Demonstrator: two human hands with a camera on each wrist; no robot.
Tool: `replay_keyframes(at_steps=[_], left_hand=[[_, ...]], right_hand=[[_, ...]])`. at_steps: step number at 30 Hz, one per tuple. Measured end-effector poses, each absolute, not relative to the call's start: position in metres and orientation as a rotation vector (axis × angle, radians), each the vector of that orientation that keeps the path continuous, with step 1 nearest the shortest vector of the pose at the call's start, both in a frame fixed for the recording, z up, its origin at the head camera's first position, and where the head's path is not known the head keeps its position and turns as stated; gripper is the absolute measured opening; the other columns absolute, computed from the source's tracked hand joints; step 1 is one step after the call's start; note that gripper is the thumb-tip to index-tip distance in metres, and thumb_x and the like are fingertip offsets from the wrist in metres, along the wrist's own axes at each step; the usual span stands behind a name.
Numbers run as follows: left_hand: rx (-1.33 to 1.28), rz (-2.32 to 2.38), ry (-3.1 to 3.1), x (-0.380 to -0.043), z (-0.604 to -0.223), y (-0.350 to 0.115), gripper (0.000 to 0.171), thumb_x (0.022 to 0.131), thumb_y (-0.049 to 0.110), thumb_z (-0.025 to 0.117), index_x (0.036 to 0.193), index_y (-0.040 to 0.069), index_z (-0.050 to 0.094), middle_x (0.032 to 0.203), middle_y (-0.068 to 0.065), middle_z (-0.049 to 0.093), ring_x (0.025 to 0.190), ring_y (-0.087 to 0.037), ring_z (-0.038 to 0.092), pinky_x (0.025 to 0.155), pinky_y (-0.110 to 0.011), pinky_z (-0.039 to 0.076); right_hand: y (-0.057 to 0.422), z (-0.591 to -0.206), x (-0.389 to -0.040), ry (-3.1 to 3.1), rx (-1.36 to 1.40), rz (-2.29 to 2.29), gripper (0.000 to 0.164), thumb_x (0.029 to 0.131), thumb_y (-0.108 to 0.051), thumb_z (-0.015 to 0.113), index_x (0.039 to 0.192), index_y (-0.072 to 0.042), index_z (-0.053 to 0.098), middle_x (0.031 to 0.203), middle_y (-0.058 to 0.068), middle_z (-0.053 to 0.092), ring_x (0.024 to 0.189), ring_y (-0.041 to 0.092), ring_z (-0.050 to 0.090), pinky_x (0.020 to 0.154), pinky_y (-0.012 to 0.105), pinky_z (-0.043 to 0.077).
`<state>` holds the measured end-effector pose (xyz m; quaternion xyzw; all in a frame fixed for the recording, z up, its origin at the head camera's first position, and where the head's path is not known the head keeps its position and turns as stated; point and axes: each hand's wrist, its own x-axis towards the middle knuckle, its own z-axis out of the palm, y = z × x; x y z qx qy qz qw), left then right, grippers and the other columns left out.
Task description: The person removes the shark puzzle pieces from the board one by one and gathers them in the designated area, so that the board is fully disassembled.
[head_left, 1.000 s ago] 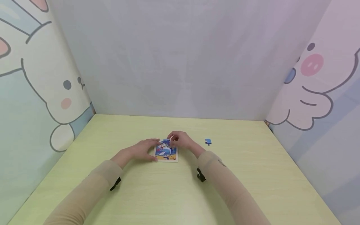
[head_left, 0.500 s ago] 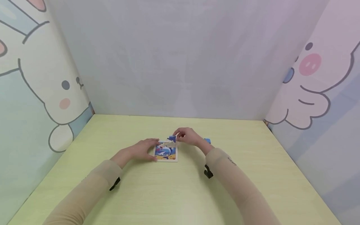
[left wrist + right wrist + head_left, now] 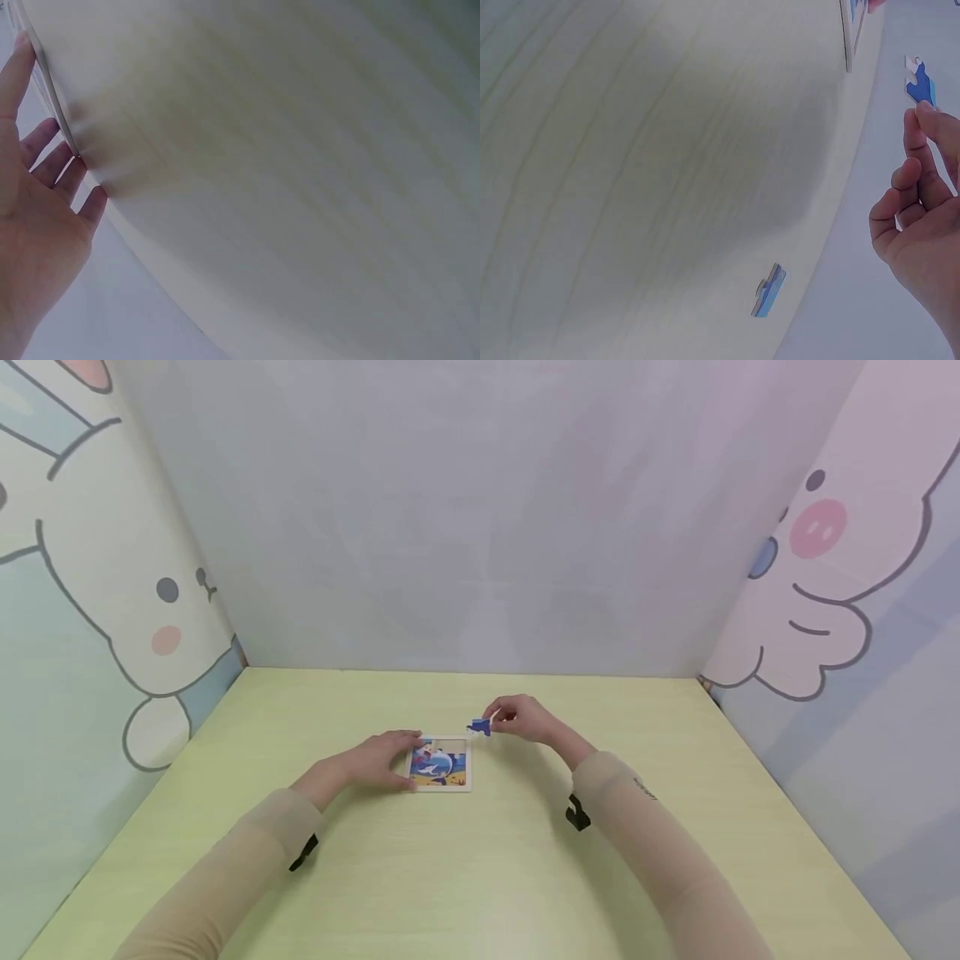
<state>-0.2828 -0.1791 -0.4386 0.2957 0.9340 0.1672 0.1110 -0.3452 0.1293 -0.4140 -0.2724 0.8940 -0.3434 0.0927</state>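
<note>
A small square jigsaw puzzle board [image 3: 452,746] with a pale rim lies on the table. It bears a whale or dolphin picture, and its upper part shows a bare recess. My left hand [image 3: 378,760] rests at the board's left side, fingers at the upper left corner and thumb at the lower left. Just beyond the board's upper right corner, my right hand [image 3: 531,720] pinches a blue and white puzzle piece [image 3: 478,727] between thumb and index finger, lifted off the board. In the right wrist view, another blue puzzle piece [image 3: 769,291] lies on the table; my right arm hides it from the head view.
The pale yellow wooden table [image 3: 465,877] ends at a plain grey back wall [image 3: 480,527]. Side walls carry a cartoon rabbit [image 3: 135,568] on the left and a cartoon pig [image 3: 825,552] on the right.
My right hand has lifted the blue and white puzzle piece out of the board and moved right and away with it, baring the recess. My left hand has stayed at the board's left side.
</note>
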Motion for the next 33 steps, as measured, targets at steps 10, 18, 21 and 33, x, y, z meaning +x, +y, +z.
replay_keyframes(at_steps=[10,18,21,33], left_hand=[[0.827,0.472,2.737,-0.286,-0.436,-0.178,0.078,0.077,0.05,0.072,0.139,0.011,0.044,0.153,-0.008,0.029,0.141,-0.034,0.023,0.112,-0.056,0.021],[0.78,0.45,2.734,-0.286,-0.434,-0.175,0.08,0.075,0.051,0.074,0.139,0.013,0.046,0.152,-0.007,0.032,0.14,-0.032,0.027,0.113,-0.049,0.024],[0.772,0.424,2.743,-0.287,-0.434,-0.175,0.08,0.074,0.053,0.074,0.139,0.014,0.046,0.152,-0.006,0.033,0.14,-0.03,0.027,0.113,-0.048,0.024],[0.83,0.51,2.707,-0.285,-0.434,-0.181,0.082,0.073,0.048,0.077,0.139,0.012,0.046,0.152,-0.007,0.033,0.14,-0.033,0.027,0.113,-0.05,0.023]], right_hand=[[0.159,-0.411,-0.347,2.674,-0.727,-1.021,0.015,0.088,-0.01,0.066,0.103,-0.011,0.068,0.09,0.003,0.07,0.078,0.013,0.06,0.067,0.025,0.048],[0.182,-0.416,-0.349,2.693,-0.668,-0.957,0.016,0.089,-0.011,0.064,0.105,-0.011,0.067,0.092,0.004,0.069,0.078,0.016,0.061,0.066,0.026,0.048],[0.188,-0.418,-0.35,2.701,-0.659,-0.945,0.016,0.089,-0.01,0.064,0.105,-0.009,0.067,0.09,0.005,0.069,0.074,0.015,0.06,0.064,0.026,0.048],[0.197,-0.436,-0.355,2.719,-0.539,-0.915,0.015,0.088,-0.009,0.065,0.103,-0.009,0.067,0.089,0.005,0.068,0.072,0.013,0.054,0.061,0.024,0.045]])
